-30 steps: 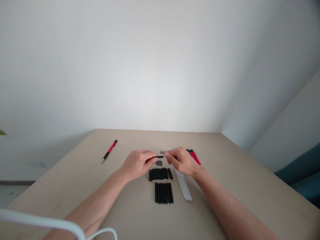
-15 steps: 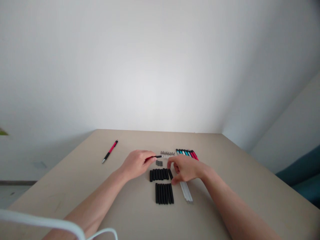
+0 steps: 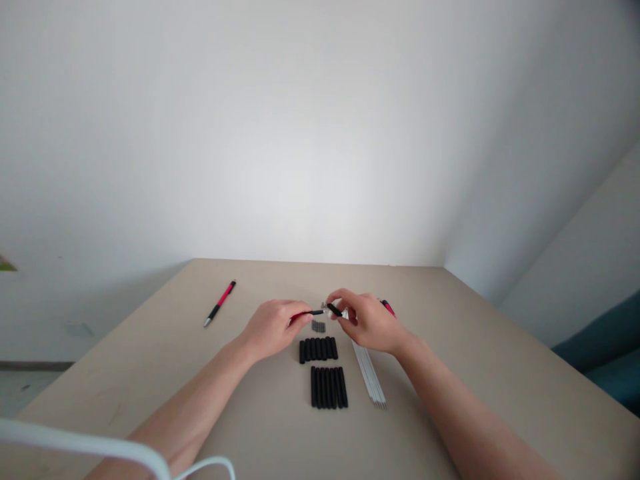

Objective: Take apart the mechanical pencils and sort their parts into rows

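Note:
My left hand [image 3: 275, 328] pinches a partly assembled pen [image 3: 316, 313], whose black end points right from the fingertips. Between the thumb and fingers of my right hand [image 3: 374, 325] is a short black grip sleeve [image 3: 335, 310], tilted and close to the pen's tip. Whether the two touch, I cannot tell. Just below the pen lie small grey springs [image 3: 319, 327]. Nearer to me are a row of black grip sleeves [image 3: 319, 349] and a second row of longer black tubes [image 3: 329, 387]. White pen refills [image 3: 370, 379] lie under and below my right hand, which hides most of the coloured barrels behind it.
A finished-looking red and black pen [image 3: 220, 303] lies at the table's left. Red pen parts [image 3: 388, 307] show past my right hand. A white wall [image 3: 320, 133] stands behind the table [image 3: 260, 427]. A white cable-like band [image 3: 90, 437] crosses the lower left.
My right hand has taken the end black sleeve from the upper row and lifted it up and left to the pen's tip. My left hand has stayed in place.

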Motion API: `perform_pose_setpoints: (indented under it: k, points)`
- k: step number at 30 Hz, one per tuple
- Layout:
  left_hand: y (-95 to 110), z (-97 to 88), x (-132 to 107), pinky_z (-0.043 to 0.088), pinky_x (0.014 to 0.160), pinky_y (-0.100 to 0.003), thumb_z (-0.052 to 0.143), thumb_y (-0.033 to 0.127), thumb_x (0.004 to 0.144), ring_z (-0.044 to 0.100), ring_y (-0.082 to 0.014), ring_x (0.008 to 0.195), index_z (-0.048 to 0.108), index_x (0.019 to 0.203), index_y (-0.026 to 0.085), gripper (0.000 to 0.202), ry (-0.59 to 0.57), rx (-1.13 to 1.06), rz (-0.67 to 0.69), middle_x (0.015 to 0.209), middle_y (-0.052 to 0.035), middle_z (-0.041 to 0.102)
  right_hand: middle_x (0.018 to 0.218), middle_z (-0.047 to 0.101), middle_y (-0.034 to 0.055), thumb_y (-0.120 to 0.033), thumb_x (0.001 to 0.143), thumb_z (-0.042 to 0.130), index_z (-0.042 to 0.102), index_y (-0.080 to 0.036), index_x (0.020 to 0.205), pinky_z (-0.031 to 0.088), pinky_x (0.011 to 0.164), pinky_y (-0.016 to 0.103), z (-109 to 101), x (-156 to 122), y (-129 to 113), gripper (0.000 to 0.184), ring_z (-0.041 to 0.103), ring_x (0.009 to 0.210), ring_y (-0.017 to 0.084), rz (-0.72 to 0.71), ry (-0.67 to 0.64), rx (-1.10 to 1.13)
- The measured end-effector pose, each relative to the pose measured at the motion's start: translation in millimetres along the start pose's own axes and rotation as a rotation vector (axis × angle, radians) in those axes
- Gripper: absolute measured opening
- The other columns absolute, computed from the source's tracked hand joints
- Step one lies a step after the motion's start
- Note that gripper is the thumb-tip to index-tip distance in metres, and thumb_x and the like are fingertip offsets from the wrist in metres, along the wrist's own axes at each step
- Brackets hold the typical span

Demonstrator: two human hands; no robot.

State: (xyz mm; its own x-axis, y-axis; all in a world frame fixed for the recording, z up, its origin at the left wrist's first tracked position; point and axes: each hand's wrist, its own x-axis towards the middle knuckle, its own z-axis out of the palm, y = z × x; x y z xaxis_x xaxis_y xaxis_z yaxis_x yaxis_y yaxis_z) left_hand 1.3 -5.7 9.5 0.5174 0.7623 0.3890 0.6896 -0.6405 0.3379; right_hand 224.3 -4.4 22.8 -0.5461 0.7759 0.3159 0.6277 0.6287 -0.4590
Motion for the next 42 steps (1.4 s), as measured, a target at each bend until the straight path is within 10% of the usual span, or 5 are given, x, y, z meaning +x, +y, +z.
perform_pose_setpoints:
  k: [42]
  points:
    - [1.4,1.1,-0.1,0.037,0.059,-0.022,0.044,0.030,0.089,0.056,-0.0124,0.063,0.063,0.085,0.023,0.020,-0.016,0.000,0.013,0.074,0.0008,0.065,0.086,0.068,0.0019,-0.007,0.074,0.047,0.061,-0.020,0.096,0.038,0.061,0.022,3.3,0.4,-6.8,0.029,0.054,0.061,0.011,-0.152,0.069,-0.025]
